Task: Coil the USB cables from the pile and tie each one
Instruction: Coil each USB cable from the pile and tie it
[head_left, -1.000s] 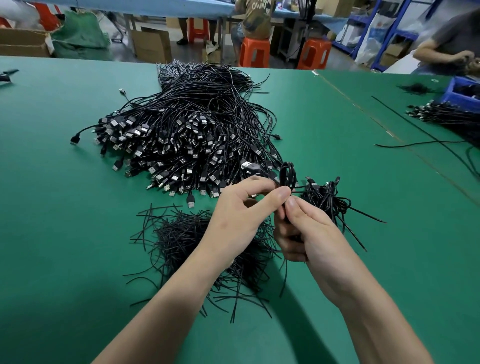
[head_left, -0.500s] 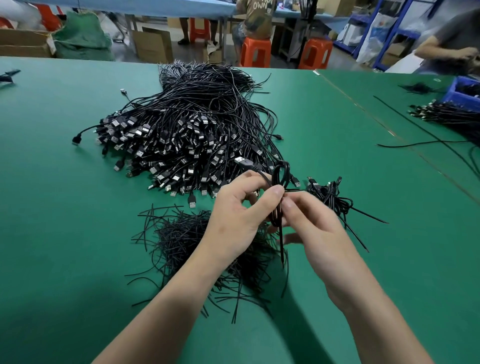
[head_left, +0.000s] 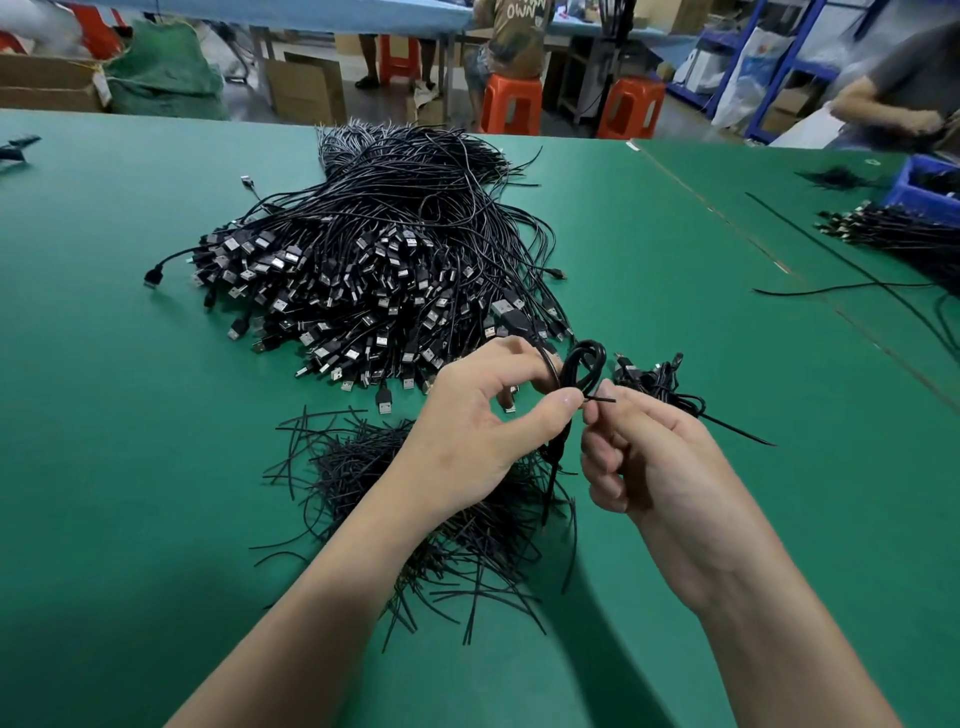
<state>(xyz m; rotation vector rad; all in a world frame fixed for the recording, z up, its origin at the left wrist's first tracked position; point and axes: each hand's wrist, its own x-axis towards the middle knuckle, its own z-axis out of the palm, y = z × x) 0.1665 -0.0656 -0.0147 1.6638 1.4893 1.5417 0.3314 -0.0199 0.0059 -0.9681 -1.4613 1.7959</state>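
The left hand (head_left: 483, 436) pinches a coiled cable (head_left: 592, 344) between thumb and forefinger, near the middle of the coil. A small loop of the cable stands up just above the fingertips, and the rest hangs down below the hand as a narrow dark bunch. The right hand (head_left: 665, 467) sits close beside it. Its thumb and forefinger are closed on a thin black tie (head_left: 602, 399) right at the waist of the coil, and its other fingers are curled in. A short end of the tie sticks out to the right over the right thumb. Both hands hold the coil in the air above the green table (head_left: 130, 441).

Past the left hand lies the big pile of loose cables (head_left: 374, 270), with plugs fanned toward the person and wires trailing away. Under the left wrist lies a heap of cut ties (head_left: 415, 499). Just right of the held coil, a small cluster of coiled cables (head_left: 652, 382) rests on the table, with a tie end poking out.

At the far right edge is a blue bin (head_left: 917, 179), only partly in view, with dark cables inside. A second bundle of cables (head_left: 898, 234) lies just in front of it. A cardboard box (head_left: 306, 88) stands on the floor beyond the table; its contents cannot be seen.
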